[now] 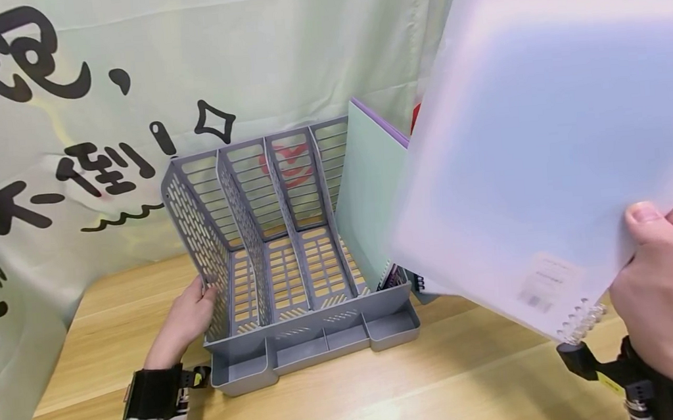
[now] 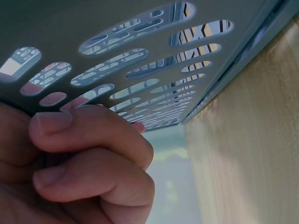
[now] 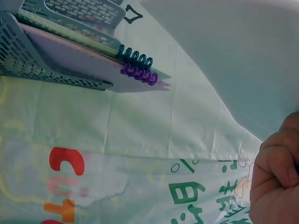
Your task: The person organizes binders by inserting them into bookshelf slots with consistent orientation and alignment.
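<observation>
A pale blue ring-bound notebook (image 1: 567, 119) with a translucent cover is held up at the right of the head view, above the table. My right hand (image 1: 670, 269) grips its edge near the lower right corner, thumb on the cover. A barcode label and clear rings show at its bottom. My left hand (image 1: 186, 317) grips the left side wall of a grey desk file rack (image 1: 315, 318), fingers curled at the slotted wall in the left wrist view. Upright in the rack's rightmost slot stand a mint green notebook (image 1: 369, 168) and a purple notebook (image 3: 70, 56), with dark and purple rings.
The rack stands on a wooden table (image 1: 352, 406), with small open trays (image 1: 297, 351) along its front. Dividers (image 1: 289, 207) split its upright slots. Behind it hangs a pale green cloth (image 1: 276, 50) with large black characters. Black straps (image 1: 152, 392) with cameras circle both wrists.
</observation>
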`<state>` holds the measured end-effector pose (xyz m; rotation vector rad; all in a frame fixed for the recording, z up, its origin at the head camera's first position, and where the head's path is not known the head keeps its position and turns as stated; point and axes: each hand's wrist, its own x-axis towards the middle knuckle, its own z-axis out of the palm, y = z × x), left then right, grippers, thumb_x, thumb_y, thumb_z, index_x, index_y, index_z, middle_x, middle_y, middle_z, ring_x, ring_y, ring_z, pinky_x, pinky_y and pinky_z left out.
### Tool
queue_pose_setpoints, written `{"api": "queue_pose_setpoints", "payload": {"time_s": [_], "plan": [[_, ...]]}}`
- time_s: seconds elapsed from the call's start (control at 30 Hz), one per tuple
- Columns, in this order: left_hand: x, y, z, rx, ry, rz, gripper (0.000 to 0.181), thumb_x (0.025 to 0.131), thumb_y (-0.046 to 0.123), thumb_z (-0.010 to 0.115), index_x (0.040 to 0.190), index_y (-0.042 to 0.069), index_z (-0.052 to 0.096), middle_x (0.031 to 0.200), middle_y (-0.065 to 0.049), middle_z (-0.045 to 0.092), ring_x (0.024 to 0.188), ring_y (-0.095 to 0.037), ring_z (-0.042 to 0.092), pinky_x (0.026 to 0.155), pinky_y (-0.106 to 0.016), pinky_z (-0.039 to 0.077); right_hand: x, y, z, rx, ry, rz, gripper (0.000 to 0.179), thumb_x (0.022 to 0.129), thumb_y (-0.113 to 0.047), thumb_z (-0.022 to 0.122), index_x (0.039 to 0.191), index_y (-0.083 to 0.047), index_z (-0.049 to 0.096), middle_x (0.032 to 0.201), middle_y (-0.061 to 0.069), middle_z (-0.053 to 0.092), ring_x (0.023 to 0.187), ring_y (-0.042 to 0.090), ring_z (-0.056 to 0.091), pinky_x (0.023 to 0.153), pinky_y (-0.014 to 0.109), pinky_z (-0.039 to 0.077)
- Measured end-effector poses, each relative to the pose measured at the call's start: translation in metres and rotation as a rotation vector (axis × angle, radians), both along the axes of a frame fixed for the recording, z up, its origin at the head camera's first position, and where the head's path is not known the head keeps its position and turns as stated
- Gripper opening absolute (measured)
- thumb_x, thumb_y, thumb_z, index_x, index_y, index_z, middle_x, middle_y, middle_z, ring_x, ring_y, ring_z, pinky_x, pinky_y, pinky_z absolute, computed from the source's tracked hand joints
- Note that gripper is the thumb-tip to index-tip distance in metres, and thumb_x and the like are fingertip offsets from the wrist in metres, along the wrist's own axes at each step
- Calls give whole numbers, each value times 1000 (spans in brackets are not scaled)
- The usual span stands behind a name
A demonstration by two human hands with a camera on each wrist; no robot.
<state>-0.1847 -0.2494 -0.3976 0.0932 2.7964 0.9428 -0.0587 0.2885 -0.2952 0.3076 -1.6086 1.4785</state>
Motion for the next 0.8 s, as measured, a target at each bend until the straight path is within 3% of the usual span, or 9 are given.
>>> {"api": "queue_pose_setpoints", "payload": {"time_s": [0.1,0.23,0.33,0.47,0.57,0.8], "plan": [[0,0,0,2,-2,1,61,116,23,28,169,-6,16,167,-40,30,149,-63,36,118,-75,38,0,-4,1,96,-17,-72,31,104,1,36,104,-6,66,89,-2,74,58,0,66,53,9,42],[0,0,1,7,-6,2,62,116,24,28,169,-5,16,167,-40,29,149,-63,36,117,-75,38,-1,-12,-1,138,2,-58,30,102,3,37,103,0,68,89,-3,74,65,0,68,60,7,50],[1,0,1,13,-4,0,61,116,23,28,169,-5,16,167,-40,29,149,-63,36,118,-75,38,-2,-18,-4,132,18,-11,29,101,4,39,101,2,68,88,-3,75,64,0,67,59,8,50],[1,0,0,19,-5,-1,61,116,23,28,169,-5,16,167,-40,29,149,-63,36,117,-75,37,-4,-26,-8,187,33,44,31,100,6,39,108,7,68,97,-4,80,74,-1,74,66,7,55],[1,1,1,20,-8,1,62,116,24,27,169,-6,15,167,-41,29,148,-64,37,116,-76,38,-6,-32,-9,281,32,53,33,100,7,38,115,11,67,108,-8,81,85,-4,77,72,8,57],[-1,0,0,15,-12,5,61,116,23,26,169,-7,15,166,-42,30,148,-64,38,115,-75,40,-9,-49,-11,449,-25,20,32,103,2,43,120,16,65,115,-21,77,92,-11,74,73,9,58]]}}
